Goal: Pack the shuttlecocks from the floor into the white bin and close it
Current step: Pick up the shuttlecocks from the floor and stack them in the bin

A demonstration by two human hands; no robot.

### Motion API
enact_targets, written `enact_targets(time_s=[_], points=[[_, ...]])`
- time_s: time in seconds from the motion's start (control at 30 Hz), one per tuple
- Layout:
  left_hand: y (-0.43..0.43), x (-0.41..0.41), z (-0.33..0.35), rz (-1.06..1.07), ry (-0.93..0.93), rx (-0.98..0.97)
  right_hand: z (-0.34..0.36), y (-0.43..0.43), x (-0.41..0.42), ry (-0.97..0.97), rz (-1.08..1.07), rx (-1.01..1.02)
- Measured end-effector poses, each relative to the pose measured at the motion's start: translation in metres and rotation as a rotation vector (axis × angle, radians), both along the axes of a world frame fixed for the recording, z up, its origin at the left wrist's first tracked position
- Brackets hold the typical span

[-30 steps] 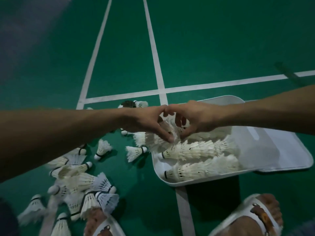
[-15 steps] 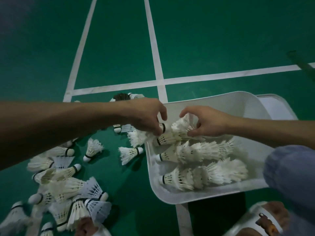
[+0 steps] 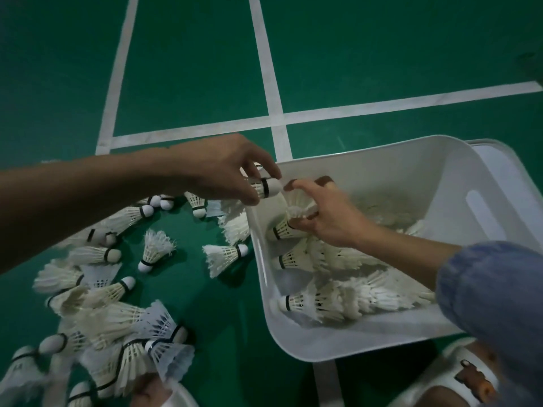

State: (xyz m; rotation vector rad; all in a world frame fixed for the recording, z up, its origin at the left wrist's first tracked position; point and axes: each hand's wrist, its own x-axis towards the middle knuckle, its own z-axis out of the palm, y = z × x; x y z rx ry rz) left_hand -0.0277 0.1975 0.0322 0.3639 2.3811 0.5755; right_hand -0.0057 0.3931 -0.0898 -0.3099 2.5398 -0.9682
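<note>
Dim, murky light; wide-angle edge bending; bottom-left corner motion-blurred.

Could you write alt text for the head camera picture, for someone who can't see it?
A person's left hand holds a shuttlecock over the rim of an open white bin, while the right hand grips a row of shuttlecocks inside it. Many loose shuttlecocks lie on the green court floor beside the bin.

shuttlecocks [image 3: 155, 251]: white, many scattered just left of white bin [image 3: 367, 177] | bin: open, nested rows lying inside (corks leftward)
</note>
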Motion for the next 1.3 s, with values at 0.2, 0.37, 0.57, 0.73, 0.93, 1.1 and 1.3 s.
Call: enact_targets(time_s=[0.2, 0.37, 0.57, 0.73, 0.93, 1.1, 1.3], points=[[-0.016, 0.013, 0.002, 0.060, -0.020, 0.061, -0.001, -0.006, 0.011, 0.121, 0.000, 0.167], [-0.024, 0.021, -0.002, 0.103, -0.056, 0.150, -0.010, -0.012, 0.025, 0.238, 0.034, 0.274], [-0.022, 0.019, -0.005, 0.090, -0.049, 0.146, -0.010, -0.010, 0.030, 0.168, 0.025, 0.274], [-0.022, 0.017, -0.006, 0.099, -0.058, 0.160, -0.011, -0.010, 0.031, 0.148, 0.060, 0.324], [-0.025, 0.017, -0.008, 0.097, -0.059, 0.173, -0.013, -0.014, 0.024, 0.145, -0.037, 0.129], [-0.025, 0.017, -0.009, 0.091, -0.065, 0.178, -0.010, -0.015, 0.023, 0.192, 0.082, 0.337], [-0.023, 0.016, -0.010, 0.081, -0.071, 0.175, -0.004, -0.012, 0.028, 0.226, 0.176, 0.423]])
